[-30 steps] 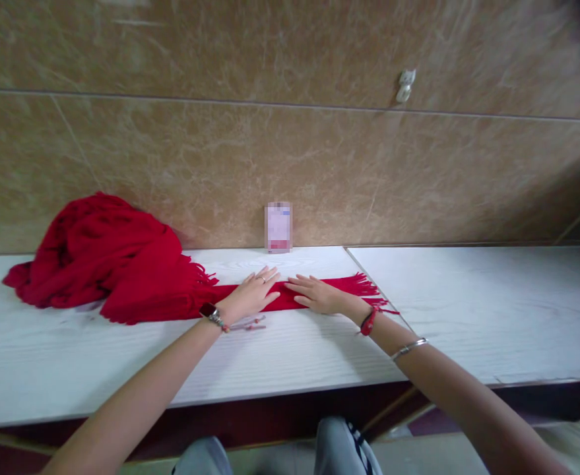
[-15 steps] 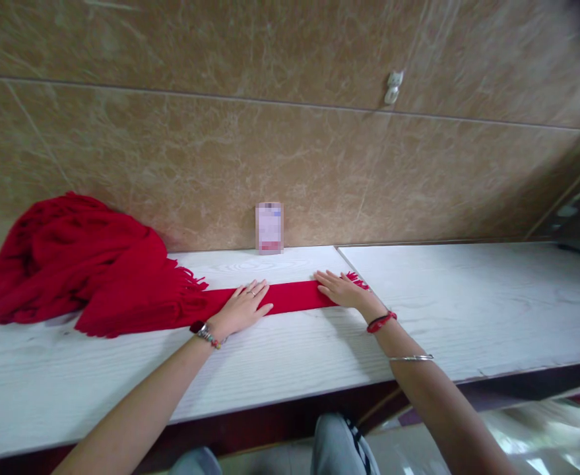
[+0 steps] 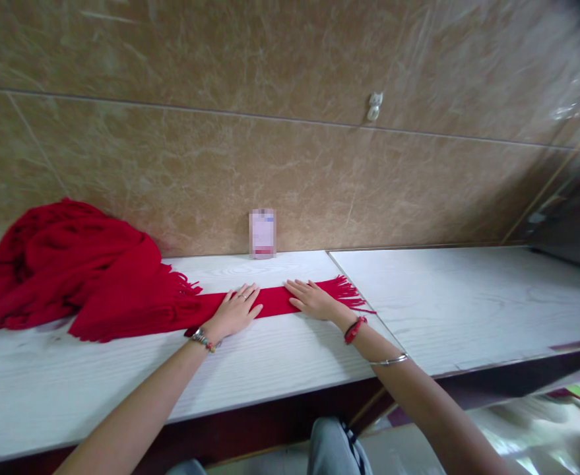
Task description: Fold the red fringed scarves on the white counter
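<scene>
A red fringed scarf [image 3: 276, 301] lies as a flat narrow strip along the white surface, its tasselled end spread out at the right. Its left part runs into a large crumpled heap of red cloth [image 3: 72, 264]; whether all of it is one piece I cannot tell. My left hand [image 3: 233, 310] rests flat on the strip near the heap, fingers stretched out. Further right, my right hand [image 3: 314, 300] also presses flat on the strip, short of the tassels. Neither hand grips the cloth.
A phone-like card with a blurred face [image 3: 262, 234] leans against the brown marbled wall [image 3: 195, 171]. Above it to the right, a small white cat-shaped hook [image 3: 375, 105] is on the wall. A seam crosses the white surface [image 3: 458, 297]. At the far right stands a dark object [image 3: 577, 218].
My right hand has slid left along the strip, closer to my left hand, uncovering the tassels. My left hand stays on nearly the same part of the scarf. The view has shifted slightly.
</scene>
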The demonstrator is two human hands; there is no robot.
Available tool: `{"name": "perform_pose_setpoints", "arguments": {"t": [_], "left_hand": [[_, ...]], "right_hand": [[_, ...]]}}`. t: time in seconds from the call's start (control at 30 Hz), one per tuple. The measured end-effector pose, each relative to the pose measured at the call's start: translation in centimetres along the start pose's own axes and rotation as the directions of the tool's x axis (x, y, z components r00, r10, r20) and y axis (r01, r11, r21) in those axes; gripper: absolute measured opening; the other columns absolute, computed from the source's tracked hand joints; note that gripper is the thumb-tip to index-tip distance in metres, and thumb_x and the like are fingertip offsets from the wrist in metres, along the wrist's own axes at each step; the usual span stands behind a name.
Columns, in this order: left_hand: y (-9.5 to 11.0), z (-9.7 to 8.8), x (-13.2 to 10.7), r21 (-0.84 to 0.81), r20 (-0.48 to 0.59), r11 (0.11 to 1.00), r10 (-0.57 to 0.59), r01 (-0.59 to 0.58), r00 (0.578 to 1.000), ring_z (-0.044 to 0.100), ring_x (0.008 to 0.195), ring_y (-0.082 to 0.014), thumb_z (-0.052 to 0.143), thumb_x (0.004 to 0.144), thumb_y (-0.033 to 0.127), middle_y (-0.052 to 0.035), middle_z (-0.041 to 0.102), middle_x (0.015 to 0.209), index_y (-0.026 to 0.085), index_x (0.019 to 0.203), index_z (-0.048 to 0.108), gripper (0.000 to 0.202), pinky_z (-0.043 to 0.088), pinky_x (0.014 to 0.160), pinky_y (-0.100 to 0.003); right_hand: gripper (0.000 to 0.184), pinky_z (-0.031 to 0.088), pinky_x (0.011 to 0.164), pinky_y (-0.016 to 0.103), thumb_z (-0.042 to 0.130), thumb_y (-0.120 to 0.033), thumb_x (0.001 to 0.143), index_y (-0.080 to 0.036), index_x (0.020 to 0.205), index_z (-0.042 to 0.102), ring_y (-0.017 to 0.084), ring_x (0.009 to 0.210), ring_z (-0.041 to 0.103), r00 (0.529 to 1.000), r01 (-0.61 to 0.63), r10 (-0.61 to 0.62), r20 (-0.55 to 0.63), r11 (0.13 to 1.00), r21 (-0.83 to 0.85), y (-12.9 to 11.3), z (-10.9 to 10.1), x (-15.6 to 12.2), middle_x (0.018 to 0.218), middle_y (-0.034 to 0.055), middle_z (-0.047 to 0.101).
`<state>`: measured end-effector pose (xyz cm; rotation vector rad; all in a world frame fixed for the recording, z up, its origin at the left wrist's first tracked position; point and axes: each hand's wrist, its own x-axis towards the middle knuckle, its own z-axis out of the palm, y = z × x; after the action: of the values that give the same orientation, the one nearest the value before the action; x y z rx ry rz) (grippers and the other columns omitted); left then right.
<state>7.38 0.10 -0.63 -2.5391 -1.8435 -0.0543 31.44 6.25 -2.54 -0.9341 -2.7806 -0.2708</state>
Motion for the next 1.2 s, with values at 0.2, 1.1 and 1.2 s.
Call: {"name": "perform_pose_setpoints", "arguments": {"t": [0.2,1.1,1.2], "left_hand": [[-0.1,-0.1,0.0,-0.002,-0.011,1.000,-0.003,0.003,1.000,0.016,0.134,-0.0225,0.023,0.091,0.043,-0.0046,0.024,0.146,0.018,0.139,0.027,0.054,0.017,0.106,-0.045],[1.0,-1.2,-1.2,-0.036,0.046,0.971,-0.235,0.237,0.971,0.013,0.133,-0.0335,0.020,0.089,0.052,-0.0117,0.016,0.147,0.019,0.139,0.027,0.060,0.020,0.100,-0.058],[0.2,-1.2,-1.2,-0.049,0.057,0.927,-0.370,0.372,0.927,0.011,0.133,-0.0378,0.020,0.087,0.057,-0.0145,0.015,0.147,0.019,0.139,0.027,0.065,0.022,0.098,-0.059]], "right_hand": [[0.040,0.037,0.094,0.052,0.026,-0.022,0.093,-0.014,0.127,0.046,0.028,0.126,0.035,0.990,-0.136,0.139,0.007,0.981,-0.137,4.7,0.6,-3.5,0.137,0.0145,0.038],[0.039,0.035,0.092,0.060,0.030,-0.018,0.091,-0.017,0.125,0.049,0.030,0.124,0.037,0.955,-0.276,0.290,0.053,0.943,-0.186,4.8,0.1,-3.8,0.137,0.0141,0.039],[0.040,0.028,0.096,0.062,0.030,-0.021,0.091,-0.018,0.128,0.045,0.029,0.124,0.038,0.869,-0.491,0.494,-0.013,0.858,-0.151,5.8,-0.3,-3.9,0.135,0.0144,0.043]]}}
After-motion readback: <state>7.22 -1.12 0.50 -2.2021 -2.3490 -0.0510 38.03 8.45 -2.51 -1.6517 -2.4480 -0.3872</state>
